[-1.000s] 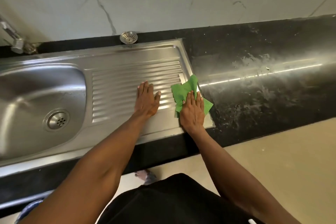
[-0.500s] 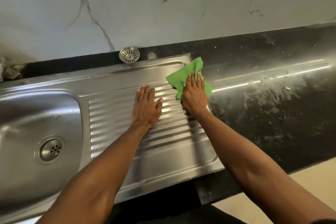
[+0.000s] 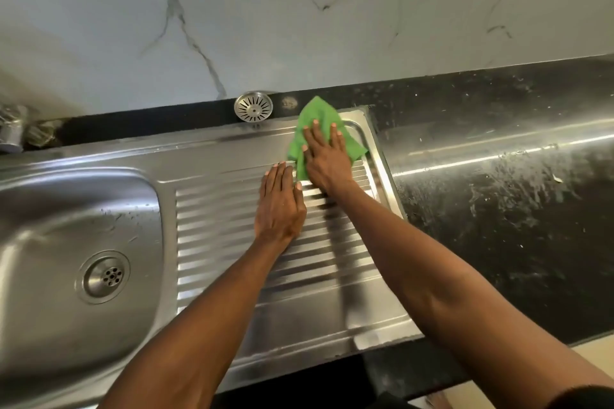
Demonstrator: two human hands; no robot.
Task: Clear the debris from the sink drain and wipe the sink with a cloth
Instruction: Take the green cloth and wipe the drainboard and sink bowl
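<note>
A steel sink (image 3: 212, 156) has a basin on the left with a round drain (image 3: 105, 277) and a ribbed drainboard (image 3: 219, 242) on the right. My right hand (image 3: 327, 156) presses flat on a green cloth (image 3: 317, 114) at the drainboard's far right corner. Beside it, my left hand (image 3: 280, 202) lies flat with fingers together on the ribs, holding nothing. A loose metal drain strainer (image 3: 253, 106) leans against the wall behind the sink.
Black countertop (image 3: 498, 209) to the right of the sink is smeared with white streaks and specks. A marble wall (image 3: 299, 26) rises right behind. Tap fittings (image 3: 13, 129) show at the far left edge. The counter's front edge runs below my arms.
My right hand has slid the cloth away from me, from the drainboard's near right edge to its far right corner. My left hand stays flat on the ribs.
</note>
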